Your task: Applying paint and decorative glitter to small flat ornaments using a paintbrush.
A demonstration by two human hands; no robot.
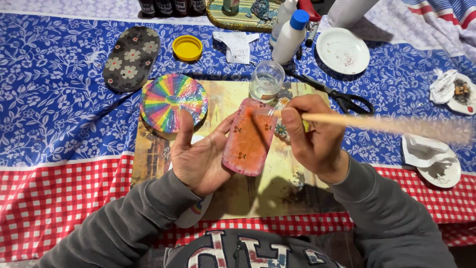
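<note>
Head view:

- The left hand lay palm-up and open under an orange oblong piece; the piece rested on the fingers and leaned against the palm, with the thumb raised beside a rainbow-striped disc.
- The right hand had its grip closed on a wooden-handled brush; the bristle end touched the upper edge of the orange oblong piece.
- Both hands were above a yellowish printed mat on the table, which carried a blue floral cloth with a red checked border.
- A clear glass cup stood just beyond the piece and held a clear liquid.
- A white plate showed faint reddish smears; a white bottle with a blue cap stood near it.
- A small dish at the right held dark residue and crumpled paper.
- Black scissors, a yellow lid and a dark floral oval piece lay well apart from the hands.
- The brush handle was motion-blurred; the bristles were hard to make out.
- Items along the top edge were cut off.
</note>
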